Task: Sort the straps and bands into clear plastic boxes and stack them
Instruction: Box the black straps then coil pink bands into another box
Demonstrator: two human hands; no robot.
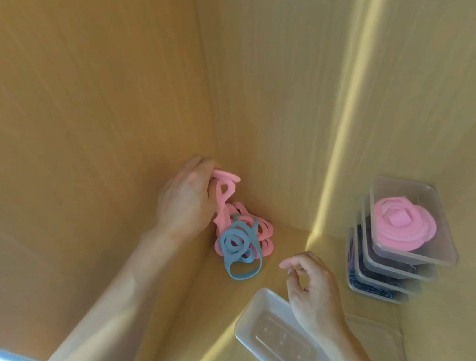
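A tangle of pink straps [258, 228] and a blue strap [238, 245] lies in the corner of a wooden compartment. My left hand [186, 199] grips the upper end of a pink strap [225, 179] and lifts it from the pile. To the right of the pile my right hand [312, 287] hovers with loosely curled fingers, holding nothing. An empty clear plastic box [260, 309] sits below it. At the right stands a stack of clear boxes [390, 268]; the top one holds a coiled pink strap [403, 223].
Wooden walls [95, 81] close in on the left and behind. A clear lid [378, 336] lies flat beside the empty box, under my right forearm. The lower boxes in the stack hold dark straps [366, 278].
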